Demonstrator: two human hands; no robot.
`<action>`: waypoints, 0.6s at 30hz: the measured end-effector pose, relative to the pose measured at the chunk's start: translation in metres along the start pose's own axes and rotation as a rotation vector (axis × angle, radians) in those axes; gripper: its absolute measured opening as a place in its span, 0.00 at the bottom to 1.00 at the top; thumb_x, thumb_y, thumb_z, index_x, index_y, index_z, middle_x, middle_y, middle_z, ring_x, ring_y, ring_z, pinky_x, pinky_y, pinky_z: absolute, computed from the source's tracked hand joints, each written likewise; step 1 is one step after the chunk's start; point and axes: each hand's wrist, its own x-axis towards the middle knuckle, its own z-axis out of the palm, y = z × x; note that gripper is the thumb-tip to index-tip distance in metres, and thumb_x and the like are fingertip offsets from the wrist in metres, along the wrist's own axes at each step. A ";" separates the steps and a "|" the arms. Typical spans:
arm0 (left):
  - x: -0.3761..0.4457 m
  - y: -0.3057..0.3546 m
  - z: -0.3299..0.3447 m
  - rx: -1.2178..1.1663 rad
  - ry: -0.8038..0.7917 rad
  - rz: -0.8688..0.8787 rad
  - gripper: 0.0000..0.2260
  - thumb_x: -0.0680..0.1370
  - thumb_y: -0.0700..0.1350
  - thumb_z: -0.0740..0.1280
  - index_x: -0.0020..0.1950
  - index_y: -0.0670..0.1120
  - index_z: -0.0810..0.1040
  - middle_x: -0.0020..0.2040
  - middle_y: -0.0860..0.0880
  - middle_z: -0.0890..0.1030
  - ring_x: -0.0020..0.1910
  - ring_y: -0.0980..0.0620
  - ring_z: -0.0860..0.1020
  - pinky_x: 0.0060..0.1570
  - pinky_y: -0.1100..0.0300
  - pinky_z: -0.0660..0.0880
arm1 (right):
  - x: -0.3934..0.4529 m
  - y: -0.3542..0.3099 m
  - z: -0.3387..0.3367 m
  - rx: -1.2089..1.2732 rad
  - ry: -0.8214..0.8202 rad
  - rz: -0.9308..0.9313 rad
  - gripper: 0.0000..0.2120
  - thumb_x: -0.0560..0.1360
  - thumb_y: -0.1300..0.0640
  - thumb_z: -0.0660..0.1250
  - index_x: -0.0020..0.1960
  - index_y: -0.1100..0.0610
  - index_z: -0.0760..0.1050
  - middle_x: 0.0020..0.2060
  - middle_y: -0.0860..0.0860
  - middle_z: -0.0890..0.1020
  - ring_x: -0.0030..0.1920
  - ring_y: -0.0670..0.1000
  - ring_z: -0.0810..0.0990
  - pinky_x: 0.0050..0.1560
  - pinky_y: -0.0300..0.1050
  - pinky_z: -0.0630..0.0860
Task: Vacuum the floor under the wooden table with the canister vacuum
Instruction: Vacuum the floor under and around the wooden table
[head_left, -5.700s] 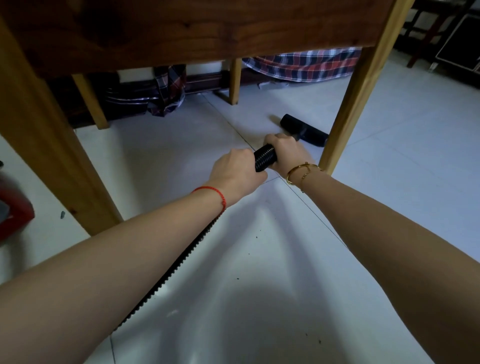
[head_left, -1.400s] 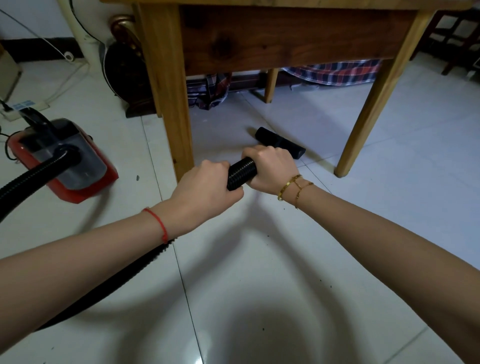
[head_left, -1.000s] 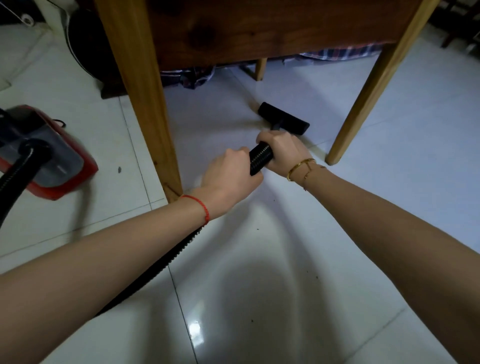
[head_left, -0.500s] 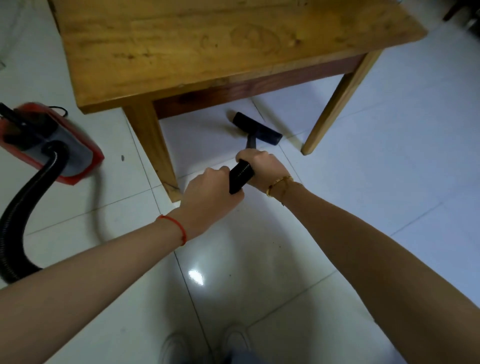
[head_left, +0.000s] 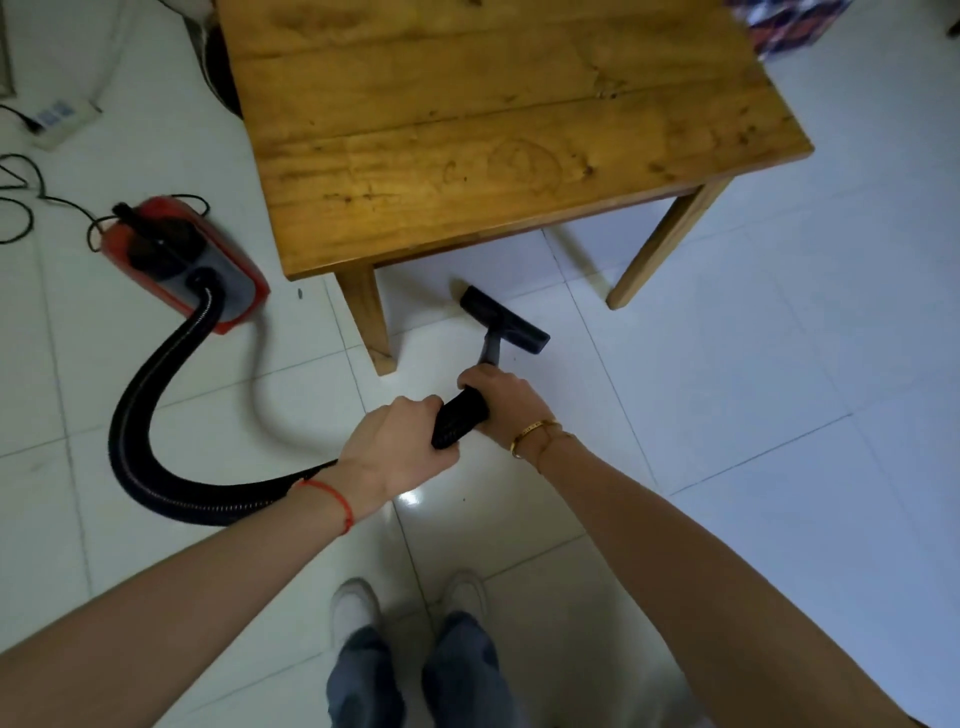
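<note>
The wooden table (head_left: 498, 130) fills the upper middle, seen from above, with two front legs showing. A black ribbed hose (head_left: 156, 405) curves from the red canister vacuum (head_left: 182, 260) at the left to my hands. My left hand (head_left: 400, 447) grips the hose end. Just ahead of it, my right hand (head_left: 504, 400) grips the same black tube. The flat black floor nozzle (head_left: 504, 319) rests on the white tiles just in front of the table's near edge, between the two front legs.
A power strip (head_left: 57, 119) and black cables (head_left: 21, 202) lie at the far left. Dark cloth (head_left: 789, 21) shows past the table's far right corner. My two feet (head_left: 410, 603) stand on the tiles at the bottom. Small dark specks dot the floor.
The view has risen from under the table to above its top. The nozzle has come back from beneath the table to its front edge. Both hands keep their grip.
</note>
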 end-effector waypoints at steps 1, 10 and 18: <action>-0.007 -0.004 -0.003 0.010 -0.009 0.002 0.09 0.74 0.52 0.64 0.46 0.48 0.70 0.37 0.49 0.77 0.33 0.49 0.76 0.31 0.59 0.69 | -0.002 -0.007 0.002 0.005 -0.001 0.000 0.10 0.73 0.60 0.66 0.55 0.59 0.74 0.54 0.55 0.78 0.46 0.58 0.80 0.49 0.51 0.77; -0.069 -0.060 -0.012 0.061 -0.065 0.014 0.10 0.75 0.54 0.63 0.47 0.49 0.67 0.39 0.48 0.77 0.35 0.46 0.75 0.34 0.58 0.69 | -0.021 -0.077 0.041 -0.056 -0.041 -0.015 0.08 0.74 0.56 0.65 0.52 0.57 0.73 0.51 0.54 0.78 0.45 0.57 0.81 0.45 0.46 0.78; -0.114 -0.124 -0.030 0.047 -0.111 0.064 0.11 0.75 0.54 0.63 0.49 0.47 0.71 0.40 0.47 0.79 0.37 0.45 0.79 0.35 0.57 0.71 | -0.028 -0.150 0.071 -0.048 -0.045 0.027 0.10 0.74 0.56 0.66 0.54 0.58 0.73 0.52 0.55 0.78 0.46 0.57 0.80 0.42 0.42 0.71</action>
